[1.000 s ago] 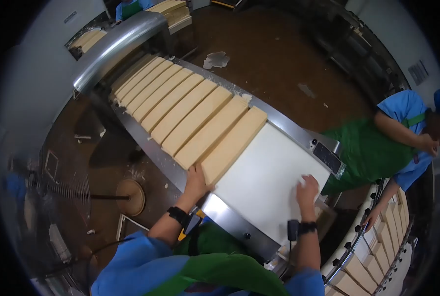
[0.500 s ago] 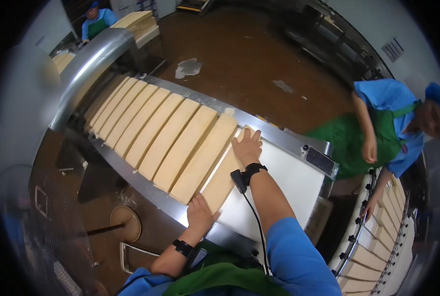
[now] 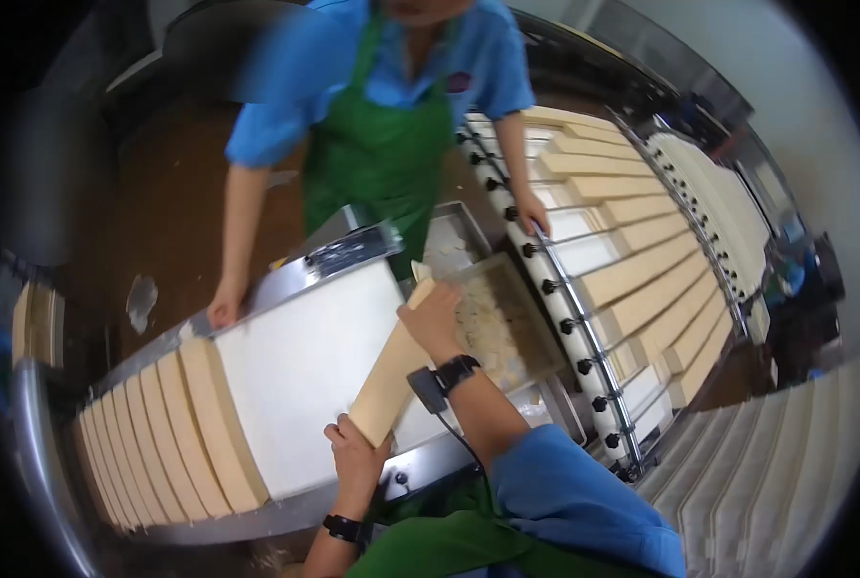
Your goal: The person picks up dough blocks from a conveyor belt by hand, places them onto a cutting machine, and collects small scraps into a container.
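We grip the slab at mid-frame by both ends: our left hand closed on its lower end, our right hand on its upper. Beneath is the white belt; a row of slabs lies lower left.

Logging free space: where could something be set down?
The white belt is bare between the packed slabs and the held slab, under left hand and right hand; a co-worker's hand is at its far edge. Crowded: those packed slabs, the scrap tray, most of the side conveyor.
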`<state>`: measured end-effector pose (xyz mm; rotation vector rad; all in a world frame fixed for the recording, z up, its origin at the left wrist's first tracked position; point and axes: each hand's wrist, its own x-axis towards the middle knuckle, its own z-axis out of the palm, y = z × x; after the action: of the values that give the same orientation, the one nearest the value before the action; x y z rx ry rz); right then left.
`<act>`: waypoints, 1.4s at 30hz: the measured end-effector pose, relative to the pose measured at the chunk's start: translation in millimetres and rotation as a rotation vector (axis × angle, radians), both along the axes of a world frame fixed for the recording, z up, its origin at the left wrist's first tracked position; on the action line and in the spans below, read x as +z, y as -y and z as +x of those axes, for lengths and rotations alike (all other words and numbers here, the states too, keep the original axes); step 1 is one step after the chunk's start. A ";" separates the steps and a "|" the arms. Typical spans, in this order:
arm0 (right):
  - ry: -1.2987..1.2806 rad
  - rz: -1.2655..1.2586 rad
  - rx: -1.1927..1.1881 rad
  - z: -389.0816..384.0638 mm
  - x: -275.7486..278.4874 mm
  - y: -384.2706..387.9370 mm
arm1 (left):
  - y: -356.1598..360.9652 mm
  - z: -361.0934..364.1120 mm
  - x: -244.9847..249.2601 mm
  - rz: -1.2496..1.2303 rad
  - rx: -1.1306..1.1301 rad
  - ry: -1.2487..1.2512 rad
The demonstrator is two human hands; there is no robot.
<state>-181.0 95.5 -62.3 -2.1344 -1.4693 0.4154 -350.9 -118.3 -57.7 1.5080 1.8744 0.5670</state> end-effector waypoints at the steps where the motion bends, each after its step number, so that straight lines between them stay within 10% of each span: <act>1: -0.092 0.059 -0.043 29.6 5.1 5.7 | -8.7 15.0 -0.7 0.122 0.015 -0.034; 9: -0.179 0.390 -0.322 260.0 80.5 5.3 | -98.1 171.8 58.5 0.506 -0.148 0.086; 16: -0.225 0.254 -0.559 402.4 89.9 -51.5 | -185.8 273.3 87.4 0.685 -0.368 0.190; 21: 0.255 -0.151 -0.315 473.8 68.4 -69.1 | -241.1 307.6 59.0 0.501 -0.569 0.446; 25: 0.334 -0.001 -0.344 475.7 54.3 -62.7 | -253.9 347.6 50.4 0.248 -0.542 0.644; 30: 0.213 0.440 -0.142 399.9 46.6 -44.8 | -256.4 363.6 43.1 0.533 -0.469 0.418; 33: 0.165 0.509 0.277 351.9 61.8 -21.7 | -239.0 355.3 65.9 0.455 -0.361 0.369; 42: 0.391 0.568 0.323 331.1 34.6 -24.1 | -116.0 262.5 57.9 0.536 -0.320 0.234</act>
<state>150.1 119.6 -27.7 -1.5790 -1.8791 -0.3079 -88.4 -2.3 0.2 1.9312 1.3216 1.0955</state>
